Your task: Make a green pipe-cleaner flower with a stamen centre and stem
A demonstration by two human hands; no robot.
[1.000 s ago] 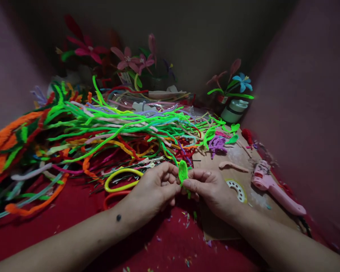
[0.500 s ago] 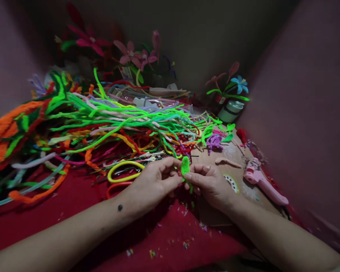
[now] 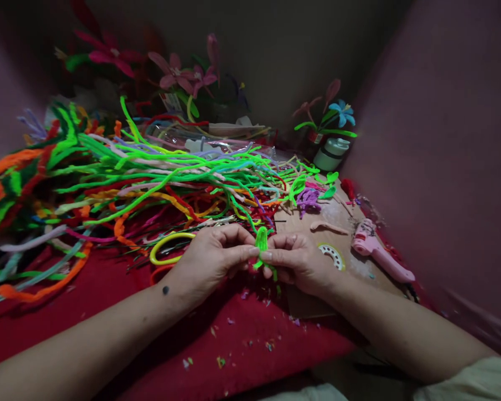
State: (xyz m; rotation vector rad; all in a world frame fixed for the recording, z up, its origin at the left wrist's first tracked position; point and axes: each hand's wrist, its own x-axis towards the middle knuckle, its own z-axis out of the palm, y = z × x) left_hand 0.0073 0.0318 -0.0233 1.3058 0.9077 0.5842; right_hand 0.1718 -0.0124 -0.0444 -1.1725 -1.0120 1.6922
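Between my two hands a bright green pipe cleaner (image 3: 261, 240), bent into a narrow leaf shape, stands with its loop upward and loose ends below. My left hand (image 3: 217, 253) pinches its lower left side between thumb and fingers. From the right, my right hand (image 3: 298, 259) pinches the base, thumb on top. The fingertips of both hands nearly meet, and some fingers are hidden behind the piece. Just left of my left hand lie scissors with a yellow handle loop (image 3: 171, 249) and a red one, partly covered by that hand.
A large heap of coloured pipe cleaners (image 3: 162, 172) spreads behind my hands. On the wooden board (image 3: 309, 301) are a tape roll (image 3: 333, 256), purple pieces (image 3: 308, 200) and a pink glue gun (image 3: 379, 253). A pale bottle (image 3: 332, 153) and pipe-cleaner flowers (image 3: 175, 72) stand behind. Scraps dot the red cloth (image 3: 250, 362).
The view has shifted slightly, so most things sit further left. My left thumb now presses on the green piece's edge, and a short green end shows at its lower left.
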